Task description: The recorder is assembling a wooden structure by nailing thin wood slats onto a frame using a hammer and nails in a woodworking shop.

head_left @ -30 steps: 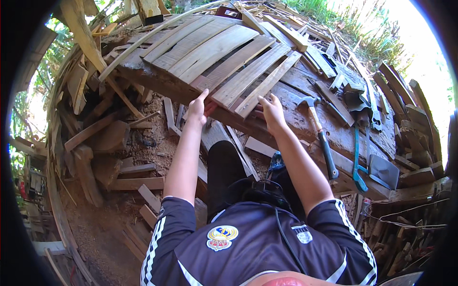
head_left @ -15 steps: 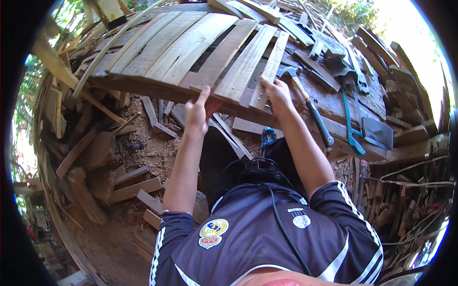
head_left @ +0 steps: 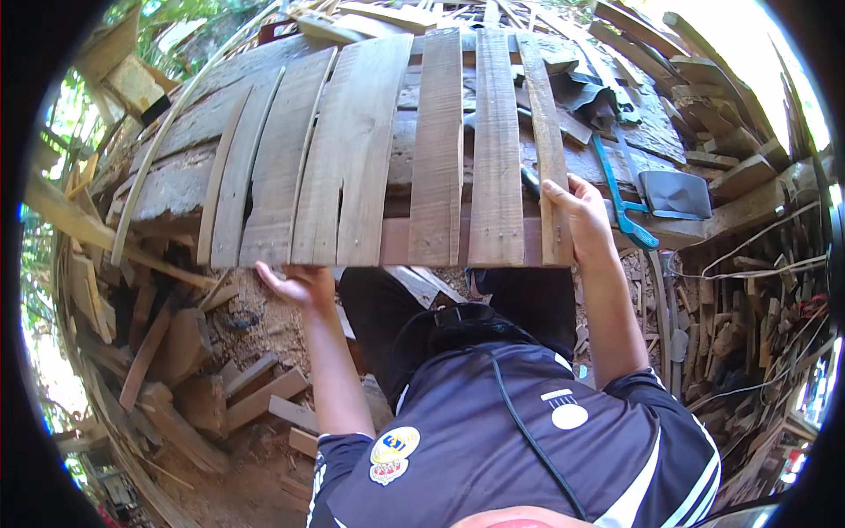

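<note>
A slatted wooden panel (head_left: pixel 361 167), made of several flat boards nailed to a reddish crosspiece (head_left: pixel 400 242), is lifted in front of me with its near edge toward my body. My right hand (head_left: pixel 576 216) grips its right end, thumb on top of the narrow outermost slat. Beneath the near edge, left of the middle, my left hand (head_left: pixel 299 283) bears the panel with its thumb sticking out to the left; the other fingers are partly hidden under the boards. Gaps separate the slats on the right, while those on the left sit closer together.
Behind the panel lies a thick, worn wooden workbench (head_left: pixel 176 189). On its right are a tool with a blue-green handle (head_left: pixel 629 211) and a dark grey flat piece (head_left: pixel 676 195). Wood offcuts (head_left: pixel 268 387) and sawdust cover the ground at left; stacked scrap wood (head_left: pixel 731 308) stands at right.
The panel has risen off the bench toward me and swung more square to my body. My left hand has slid leftward under its edge; the hammer is now mostly covered.
</note>
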### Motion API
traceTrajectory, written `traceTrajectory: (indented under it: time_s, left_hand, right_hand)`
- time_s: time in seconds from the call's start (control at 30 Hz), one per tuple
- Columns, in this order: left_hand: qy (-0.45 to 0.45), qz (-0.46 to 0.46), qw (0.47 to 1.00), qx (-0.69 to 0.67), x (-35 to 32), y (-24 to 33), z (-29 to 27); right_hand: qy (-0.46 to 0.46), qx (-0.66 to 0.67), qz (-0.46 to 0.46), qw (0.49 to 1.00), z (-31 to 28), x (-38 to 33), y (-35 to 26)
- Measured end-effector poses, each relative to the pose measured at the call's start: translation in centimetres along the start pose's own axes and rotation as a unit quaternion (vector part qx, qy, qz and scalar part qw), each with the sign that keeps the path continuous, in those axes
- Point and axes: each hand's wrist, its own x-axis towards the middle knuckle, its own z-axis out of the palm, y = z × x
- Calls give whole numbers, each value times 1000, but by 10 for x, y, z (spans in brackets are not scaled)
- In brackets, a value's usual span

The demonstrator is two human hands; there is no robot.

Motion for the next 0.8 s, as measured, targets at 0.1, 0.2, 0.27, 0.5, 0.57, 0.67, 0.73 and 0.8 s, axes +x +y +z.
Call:
traceTrajectory:
  time_s: [0.1, 0.2, 0.27, 0.5, 0.57, 0.67, 0.73, 0.8]
  left_hand:
    - [22, -18, 1000, 15, -13, -9, 10]
    - [123, -4, 990, 70, -52, -34, 40]
    - [91, -21, 993, 68, -72, -53, 57]
    - [81, -65, 993, 54, -95, -50, 136]
    - [42, -49, 996, 59, -86, -37, 154]
    - [-42, -29, 997, 61, -78, -24, 189]
    - [-41, -50, 996, 63, -73, -16, 211]
    - [-31, -41, 999, 15, -76, -8, 227]
  right_hand:
    - [1, -41, -13, 999, -26, -2, -7]
    - [-37, -106, -6, 994, -62, 6, -8]
    - [-10, -155, 4, 988, -86, 16, -11]
    - [11, -63, 31, 997, -133, 39, -58]
    - [6, -43, -96, 994, -136, 27, -47]
    - [-56, 253, -33, 965, -114, 3, -73]
    - [-156, 293, -101, 938, -108, -16, -84]
    - [-124, 282, -136, 942, -91, -26, -82]
